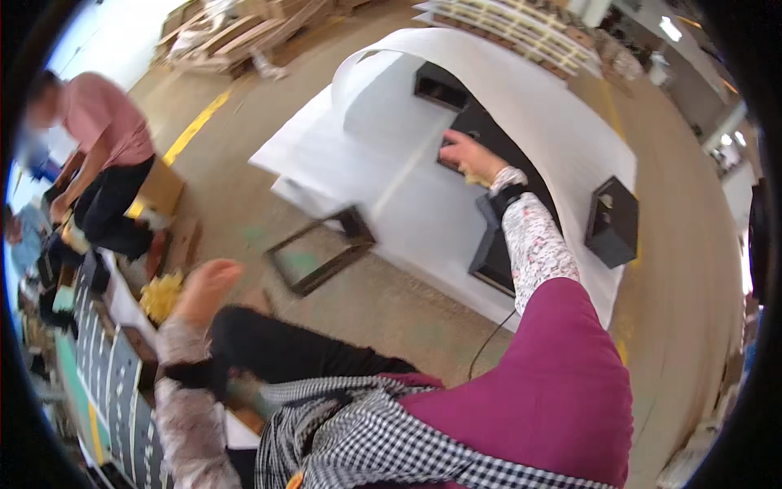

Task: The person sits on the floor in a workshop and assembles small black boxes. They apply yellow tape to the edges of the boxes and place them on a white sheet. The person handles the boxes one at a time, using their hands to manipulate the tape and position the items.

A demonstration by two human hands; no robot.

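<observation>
My right hand (474, 156) reaches over a black panel (489, 130) lying on white foam sheet (407, 151); its fingers are spread and hold nothing I can make out. Something small and yellowish shows under the palm. Beside that wrist sits a black box-like piece (493, 261), partly hidden by my forearm. At the left, my left hand (208, 289) is raised and smeared by motion, next to a pale yellow crinkled bundle (161, 297). Between the hands, a dark open rectangular frame (322, 248) stands on the floor.
The foam sheet's far side curls up over another black box (440, 85). A black hexagonal piece (612, 222) rests at its right edge. Along the left run grey slotted panels (114, 383). A person (110, 155) in a pink shirt bends nearby. Wood and cardboard (244, 37) lie behind.
</observation>
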